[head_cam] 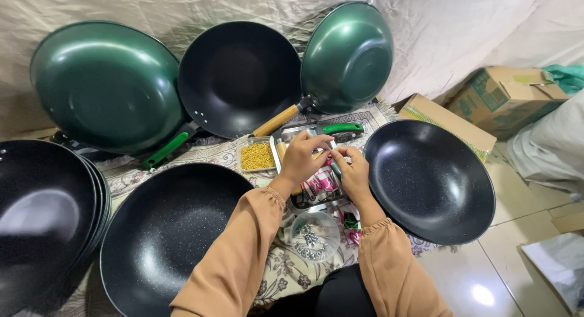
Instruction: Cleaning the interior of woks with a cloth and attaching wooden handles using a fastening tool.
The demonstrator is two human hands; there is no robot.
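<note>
Stacked pans point(42, 220): at far left, several dark pans nested one in another, rims close together.
Green wok point(106, 86): leans bottom-out against the cloth backdrop, its green handle point(165, 150) pointing down toward the mat.
Near black wok point(167, 235): lies open side up just left of the left sleeve, speckled coating showing.
Middle black wok point(237, 77): propped upright behind, inside facing the camera.
Yellow tray point(256, 155): a small clear box of yellow bits, just left of the left hand.
Left hand point(300, 159): fingers curled, pinching a small part together with the other hand; what the part is cannot be made out.
Small part point(332, 151): between the fingertips of both hands, above the metal tray point(291, 132). Likely light, hard and easy to drop, so best taken in a fingertip pinch rather than a full grip.
Clear bowl point(314, 235): below the hands, holding small dark metal pieces, probably screws.
Right hand point(353, 171): fingers bent inward, meeting the left hand at the same part.
Wood-handled green wok point(347, 55): tilted behind the hands.
Right black wok point(429, 180): lies open just right of the right hand; probably heavy and stiff, its smooth rim the only hold.
Cardboard boxes point(502, 95): on the tiled floor at far right.
</note>
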